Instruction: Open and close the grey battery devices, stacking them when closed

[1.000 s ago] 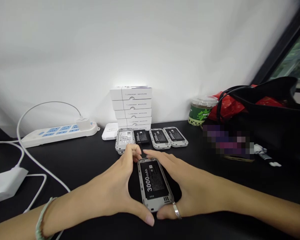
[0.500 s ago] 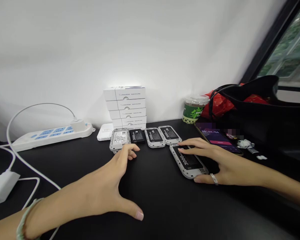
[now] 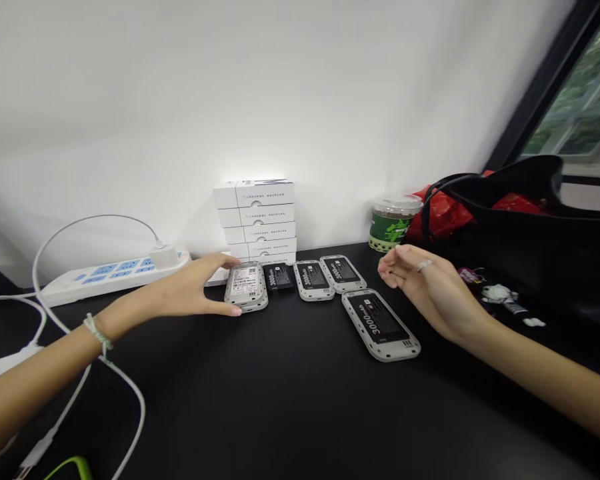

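Note:
My left hand [image 3: 187, 291] reaches to the left end of a row of small grey devices on the black table [image 3: 290, 400]. Its thumb and fingers are closing round the leftmost device [image 3: 247, 285], which shows a white label and lies on top of another one. Beside it lie a loose black battery [image 3: 279, 277] and two open-backed devices [image 3: 312, 279] with black 3000 mAh batteries. A further such device [image 3: 380, 324] lies apart at the right, nearer me. My right hand [image 3: 430, 287] hovers just right of it, palm up, fingers loosely curled, holding nothing.
A stack of white boxes [image 3: 257, 220] stands against the wall behind the row. At left lie a white power strip [image 3: 105, 273] and white cables [image 3: 80, 230]. A green lidded cup [image 3: 390, 223], a black bag [image 3: 530, 227] and a red bag [image 3: 443, 213] fill the right.
My right hand slid the device with the 3000 mAh battery to the right, set it down and lifted off. My left hand moved back to the leftmost device in the row.

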The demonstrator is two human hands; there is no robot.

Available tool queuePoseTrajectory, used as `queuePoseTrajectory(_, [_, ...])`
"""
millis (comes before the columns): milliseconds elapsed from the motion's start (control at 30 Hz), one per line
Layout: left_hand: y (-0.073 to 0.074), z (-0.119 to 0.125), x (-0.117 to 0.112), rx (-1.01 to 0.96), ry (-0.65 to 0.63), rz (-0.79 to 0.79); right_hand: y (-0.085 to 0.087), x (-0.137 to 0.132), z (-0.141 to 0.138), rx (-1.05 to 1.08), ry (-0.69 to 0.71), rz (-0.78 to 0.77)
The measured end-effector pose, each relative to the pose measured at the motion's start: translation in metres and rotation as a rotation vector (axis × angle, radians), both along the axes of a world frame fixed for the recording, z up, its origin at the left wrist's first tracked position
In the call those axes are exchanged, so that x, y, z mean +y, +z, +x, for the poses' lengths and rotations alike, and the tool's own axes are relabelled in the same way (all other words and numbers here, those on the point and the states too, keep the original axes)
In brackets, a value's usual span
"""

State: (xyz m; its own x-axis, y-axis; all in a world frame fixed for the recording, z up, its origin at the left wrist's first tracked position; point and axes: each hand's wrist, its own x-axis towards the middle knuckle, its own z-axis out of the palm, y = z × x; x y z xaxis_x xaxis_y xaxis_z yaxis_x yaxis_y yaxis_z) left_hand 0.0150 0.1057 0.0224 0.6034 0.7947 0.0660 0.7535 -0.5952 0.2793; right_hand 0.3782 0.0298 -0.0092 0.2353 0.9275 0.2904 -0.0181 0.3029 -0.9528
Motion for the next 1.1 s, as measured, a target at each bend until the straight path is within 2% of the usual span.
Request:
queuePoseTrajectory(300, [0.004, 0.005, -0.006, 0.04, -0.04, -0.004, -0.004, -0.011, 0.003, -0.071, 0.029, -0.01])
queuePoseTrajectory(467, [0.004, 0.012, -0.016, 0.008, 0.007, 0.002, -0.001, -0.011, -0.001, -0.124, 0.031, 0.004])
queuePoseTrajectory(633, [-0.001, 0.03, -0.049, -0.07, -0.029, 0.009, 0.001, -0.013, 0.001, -0.2, -0.001, 0.054])
queuePoseTrajectory(767, [-0.014, 0.045, -0.078, -0.171, -0.129, -0.058, 0.005, -0.014, 0.003, -0.433, -0.005, 0.114])
queuePoseTrajectory(867, [-0.022, 0.05, -0.085, -0.204, -0.116, -0.123, 0.014, -0.01, -0.002, -0.759, 0.081, 0.109])
queuePoseTrajectory(967, [-0.023, 0.049, -0.084, -0.18, -0.107, -0.178, 0.025, 0.004, -0.017, -1.062, 0.23, 0.2])
queuePoseTrajectory(1100, [-0.022, 0.045, -0.084, -0.146, -0.082, -0.231, 0.03, 0.041, -0.048, -1.253, 0.522, 0.251])
